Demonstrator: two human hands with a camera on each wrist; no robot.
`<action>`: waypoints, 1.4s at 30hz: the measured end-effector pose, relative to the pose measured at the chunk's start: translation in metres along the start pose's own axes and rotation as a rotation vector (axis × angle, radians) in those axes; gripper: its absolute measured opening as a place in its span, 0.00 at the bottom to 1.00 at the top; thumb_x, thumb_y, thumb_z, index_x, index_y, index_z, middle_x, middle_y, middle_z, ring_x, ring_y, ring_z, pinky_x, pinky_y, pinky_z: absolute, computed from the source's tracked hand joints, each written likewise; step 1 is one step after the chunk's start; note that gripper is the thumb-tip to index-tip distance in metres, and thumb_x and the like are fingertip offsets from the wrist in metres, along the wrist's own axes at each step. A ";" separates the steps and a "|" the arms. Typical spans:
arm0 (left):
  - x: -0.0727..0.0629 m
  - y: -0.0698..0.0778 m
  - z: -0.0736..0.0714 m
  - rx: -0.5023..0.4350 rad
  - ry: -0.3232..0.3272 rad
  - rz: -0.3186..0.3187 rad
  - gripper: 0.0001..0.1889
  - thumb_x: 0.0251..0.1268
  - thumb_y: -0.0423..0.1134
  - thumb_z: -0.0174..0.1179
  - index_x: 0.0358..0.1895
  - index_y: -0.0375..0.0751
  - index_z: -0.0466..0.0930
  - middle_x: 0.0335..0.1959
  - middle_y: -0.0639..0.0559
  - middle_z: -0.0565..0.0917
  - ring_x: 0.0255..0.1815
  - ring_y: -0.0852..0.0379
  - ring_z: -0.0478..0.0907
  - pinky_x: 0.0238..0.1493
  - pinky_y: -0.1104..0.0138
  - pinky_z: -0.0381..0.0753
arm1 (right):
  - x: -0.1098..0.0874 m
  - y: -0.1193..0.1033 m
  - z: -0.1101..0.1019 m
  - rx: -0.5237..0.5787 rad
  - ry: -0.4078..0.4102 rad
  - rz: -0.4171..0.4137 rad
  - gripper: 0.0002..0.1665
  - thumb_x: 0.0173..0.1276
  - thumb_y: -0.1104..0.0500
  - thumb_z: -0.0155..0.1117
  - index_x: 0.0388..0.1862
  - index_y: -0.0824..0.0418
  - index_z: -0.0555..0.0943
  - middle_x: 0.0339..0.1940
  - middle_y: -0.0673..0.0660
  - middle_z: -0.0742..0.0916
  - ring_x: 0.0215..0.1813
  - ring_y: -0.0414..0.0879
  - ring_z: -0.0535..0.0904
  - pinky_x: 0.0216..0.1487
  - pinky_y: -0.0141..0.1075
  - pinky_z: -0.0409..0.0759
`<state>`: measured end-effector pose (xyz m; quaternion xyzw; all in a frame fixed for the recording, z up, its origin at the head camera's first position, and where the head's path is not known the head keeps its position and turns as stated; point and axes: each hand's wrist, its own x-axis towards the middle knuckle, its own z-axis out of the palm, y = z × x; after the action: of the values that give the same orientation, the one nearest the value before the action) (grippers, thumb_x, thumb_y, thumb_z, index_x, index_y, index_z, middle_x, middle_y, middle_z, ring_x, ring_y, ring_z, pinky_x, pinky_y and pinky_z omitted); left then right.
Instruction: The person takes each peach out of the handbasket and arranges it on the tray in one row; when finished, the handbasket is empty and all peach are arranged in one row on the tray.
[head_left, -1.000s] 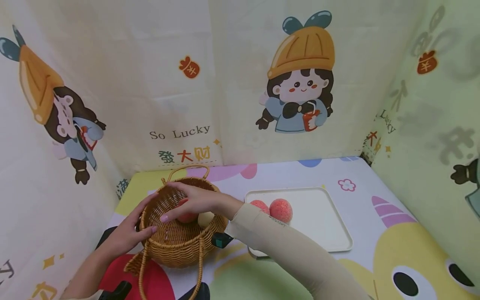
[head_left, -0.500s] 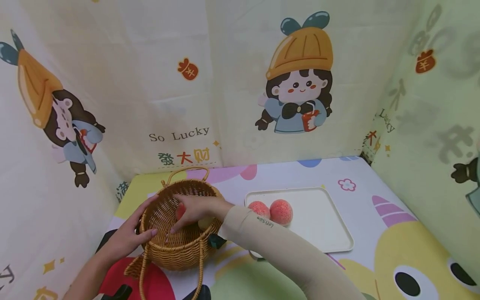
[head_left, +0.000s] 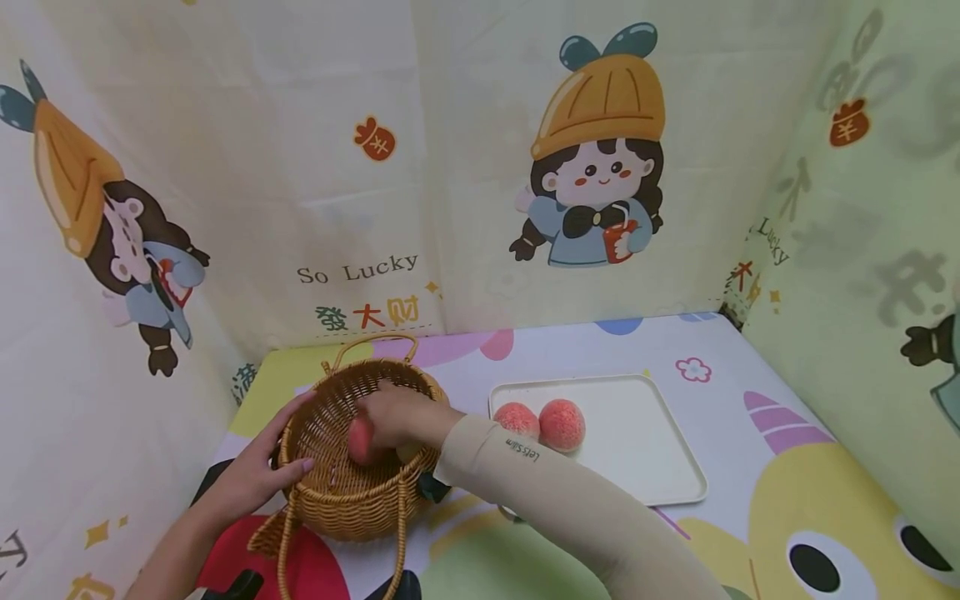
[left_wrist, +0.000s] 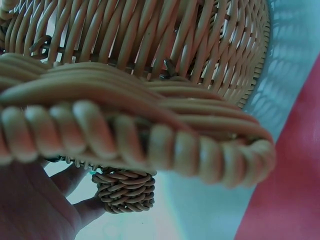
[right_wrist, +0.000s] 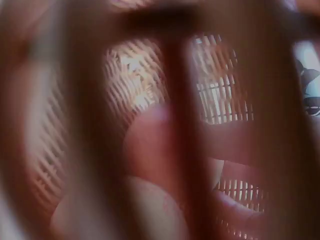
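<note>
A round wicker basket (head_left: 352, 515) with rope-like handles tilts toward me at the table's left. My left hand (head_left: 258, 467) holds its left rim, thumb over the edge and fingers along the outside. Inside the basket, my right hand (head_left: 401, 415) grips a red peach (head_left: 361, 440); most of its fingers are hidden in the head view. Blurred fingers (right_wrist: 235, 140) lie beside the peach in the right wrist view. A pale yellow round fruit (head_left: 408, 452) sits beneath that hand, partly covered. From the left wrist, a thick twisted handle (left_wrist: 135, 135) crosses in front of the wicker wall.
Right of the basket lies a white tray (head_left: 637, 442), bearing two speckled pink peaches (head_left: 562, 425) at its left end; the right forearm (head_left: 555, 492) passes over its near left corner. Printed cloth (head_left: 465, 183) hangs behind and at both sides.
My right hand has gone down deeper into the basket and closed on the red peach, which has shifted slightly left and toward me. The left hand stays on the rim.
</note>
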<state>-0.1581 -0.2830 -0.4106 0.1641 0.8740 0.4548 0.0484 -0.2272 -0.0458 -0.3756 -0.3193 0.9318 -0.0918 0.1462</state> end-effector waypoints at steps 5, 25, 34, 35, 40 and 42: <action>-0.001 0.000 0.001 -0.003 0.000 0.013 0.46 0.68 0.35 0.63 0.83 0.56 0.45 0.75 0.28 0.53 0.63 0.16 0.64 0.41 0.42 0.83 | -0.002 -0.003 0.003 -0.043 -0.033 -0.067 0.20 0.69 0.53 0.68 0.60 0.44 0.82 0.50 0.41 0.84 0.56 0.36 0.75 0.55 0.30 0.74; -0.002 0.002 0.001 -0.003 -0.002 0.027 0.46 0.68 0.35 0.63 0.83 0.55 0.45 0.77 0.29 0.51 0.65 0.16 0.62 0.43 0.38 0.82 | -0.004 -0.015 0.016 -0.193 -0.072 -0.118 0.38 0.72 0.36 0.59 0.76 0.46 0.66 0.62 0.46 0.83 0.61 0.40 0.79 0.61 0.35 0.74; -0.003 0.004 0.001 0.010 -0.002 0.035 0.46 0.68 0.34 0.63 0.83 0.54 0.45 0.77 0.29 0.51 0.65 0.16 0.62 0.43 0.41 0.83 | -0.001 -0.018 0.017 -0.258 -0.125 -0.229 0.22 0.61 0.39 0.73 0.48 0.46 0.79 0.42 0.41 0.82 0.43 0.35 0.78 0.46 0.32 0.77; -0.003 0.004 0.001 0.013 -0.002 0.037 0.46 0.68 0.34 0.63 0.83 0.54 0.45 0.77 0.29 0.51 0.65 0.17 0.62 0.43 0.42 0.83 | -0.001 -0.018 0.017 -0.268 -0.137 -0.233 0.22 0.60 0.40 0.74 0.48 0.47 0.79 0.43 0.41 0.82 0.44 0.35 0.77 0.47 0.31 0.77; -0.004 0.005 0.001 0.015 -0.003 0.044 0.46 0.69 0.34 0.63 0.83 0.53 0.45 0.77 0.28 0.51 0.65 0.17 0.63 0.43 0.46 0.82 | -0.002 -0.017 0.017 -0.195 -0.137 -0.245 0.28 0.60 0.37 0.73 0.54 0.46 0.76 0.45 0.40 0.82 0.45 0.34 0.78 0.47 0.30 0.76; -0.004 0.005 0.001 0.011 -0.006 0.046 0.46 0.69 0.34 0.63 0.83 0.53 0.45 0.77 0.28 0.50 0.65 0.18 0.63 0.44 0.47 0.82 | -0.004 -0.014 0.015 -0.079 -0.099 -0.274 0.30 0.60 0.37 0.73 0.56 0.45 0.74 0.42 0.40 0.81 0.42 0.33 0.79 0.42 0.28 0.77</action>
<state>-0.1529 -0.2806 -0.4078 0.1855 0.8724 0.4506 0.0396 -0.2113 -0.0553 -0.3854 -0.4530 0.8741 -0.0582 0.1654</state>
